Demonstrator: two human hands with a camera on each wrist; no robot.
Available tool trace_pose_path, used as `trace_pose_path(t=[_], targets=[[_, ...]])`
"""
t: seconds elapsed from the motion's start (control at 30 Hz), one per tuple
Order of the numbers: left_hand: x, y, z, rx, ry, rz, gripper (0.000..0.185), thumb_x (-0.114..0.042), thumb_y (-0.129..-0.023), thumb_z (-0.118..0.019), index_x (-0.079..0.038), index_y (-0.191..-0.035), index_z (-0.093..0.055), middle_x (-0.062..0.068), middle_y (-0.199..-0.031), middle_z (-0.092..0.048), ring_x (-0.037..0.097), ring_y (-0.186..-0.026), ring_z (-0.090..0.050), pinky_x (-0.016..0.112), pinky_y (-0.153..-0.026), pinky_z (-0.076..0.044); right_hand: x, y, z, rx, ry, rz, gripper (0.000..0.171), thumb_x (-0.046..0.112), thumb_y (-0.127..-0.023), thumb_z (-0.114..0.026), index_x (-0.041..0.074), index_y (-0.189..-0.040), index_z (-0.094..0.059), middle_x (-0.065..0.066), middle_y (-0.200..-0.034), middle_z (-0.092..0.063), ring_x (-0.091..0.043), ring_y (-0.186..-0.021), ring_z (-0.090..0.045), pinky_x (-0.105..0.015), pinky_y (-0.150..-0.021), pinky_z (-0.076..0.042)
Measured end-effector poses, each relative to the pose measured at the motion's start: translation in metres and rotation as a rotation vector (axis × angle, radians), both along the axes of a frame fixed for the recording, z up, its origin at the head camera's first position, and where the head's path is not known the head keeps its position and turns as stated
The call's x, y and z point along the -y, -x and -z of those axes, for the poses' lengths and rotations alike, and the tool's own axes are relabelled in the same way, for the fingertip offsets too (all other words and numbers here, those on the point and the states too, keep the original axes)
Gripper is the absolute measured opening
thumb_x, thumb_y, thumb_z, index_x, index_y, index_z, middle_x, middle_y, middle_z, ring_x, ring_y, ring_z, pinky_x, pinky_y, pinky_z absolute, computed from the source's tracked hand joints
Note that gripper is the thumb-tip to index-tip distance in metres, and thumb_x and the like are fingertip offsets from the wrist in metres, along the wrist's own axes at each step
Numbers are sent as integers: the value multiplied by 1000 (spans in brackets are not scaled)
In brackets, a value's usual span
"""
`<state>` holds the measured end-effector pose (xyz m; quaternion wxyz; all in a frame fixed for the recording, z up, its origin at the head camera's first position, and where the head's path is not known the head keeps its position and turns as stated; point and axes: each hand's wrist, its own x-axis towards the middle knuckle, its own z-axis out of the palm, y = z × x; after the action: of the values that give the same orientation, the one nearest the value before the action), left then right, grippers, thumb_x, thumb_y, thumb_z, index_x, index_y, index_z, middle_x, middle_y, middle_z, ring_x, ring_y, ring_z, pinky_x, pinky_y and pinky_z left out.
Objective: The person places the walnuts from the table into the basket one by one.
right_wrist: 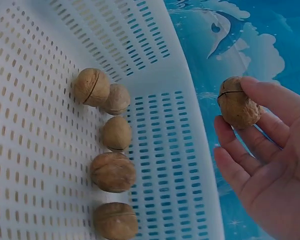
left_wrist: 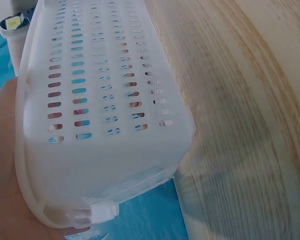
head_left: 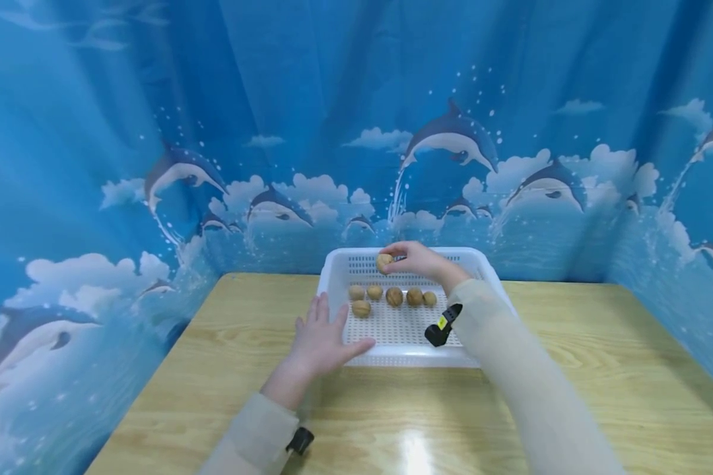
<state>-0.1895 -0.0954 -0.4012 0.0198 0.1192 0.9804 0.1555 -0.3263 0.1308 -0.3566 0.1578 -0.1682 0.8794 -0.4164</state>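
My right hand (head_left: 418,260) pinches a brown walnut (right_wrist: 238,102) between thumb and fingers, over the back part of a white plastic basket (head_left: 412,357). A dark crack line runs across the walnut's shell. Inside the basket, several other walnuts (head_left: 395,297) form a rough row toward the back, with one walnut (head_left: 361,309) in front of the row's left end. At the basket's front left corner, my left hand (head_left: 321,340) lies with fingers spread and thumb stretched along the front rim. The left wrist view shows that hand against the rim, beside the slotted outer wall (left_wrist: 97,100).
The basket stands on a light wood-grain table (head_left: 261,323), near its back edge. Behind and beside the table hangs a blue curtain (head_left: 333,99) printed with dolphins and clouds. A black wrist strap (head_left: 443,325) sits on my right sleeve, above the basket.
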Motion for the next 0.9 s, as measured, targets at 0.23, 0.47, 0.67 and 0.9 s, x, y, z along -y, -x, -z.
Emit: trace_pose_path(t=[0.23,0.47,0.67,0.9], targets=[[-2,-2,2,-1,4,9,98,-80,-76,-40,-13,-147,-29,23,-153,-5,41,-139,-1,68,-102,-13,-8,9,36,0,-31,30,47,34,-87,-66,17,-129,-54,-5,-128,-53,-27,-121,-45,-53,-99,-36],[-2,2,2,-7,30,-12,97,-79,-77,-40,-13,-148,-27,22,-153,-3,40,-139,-1,67,-102,-15,-9,9,39,-14,-110,-30,44,33,-86,-67,14,-125,-56,-6,-125,-56,-28,-119,-47,-53,-100,-34],[-1,2,3,5,31,-23,96,-77,-78,-42,-14,-148,-25,21,-154,0,39,-139,2,66,-103,-14,-10,12,43,-13,-103,-83,45,29,-88,-65,12,-128,-54,-7,-128,-55,-27,-119,-48,-51,-101,-35],[0,1,3,-4,20,-13,97,-78,-77,-43,-13,-148,-27,23,-153,-3,41,-139,0,67,-102,-14,-9,12,44,19,-52,-113,45,25,-91,-60,8,-132,-51,-7,-129,-55,-26,-121,-48,-48,-102,-35]])
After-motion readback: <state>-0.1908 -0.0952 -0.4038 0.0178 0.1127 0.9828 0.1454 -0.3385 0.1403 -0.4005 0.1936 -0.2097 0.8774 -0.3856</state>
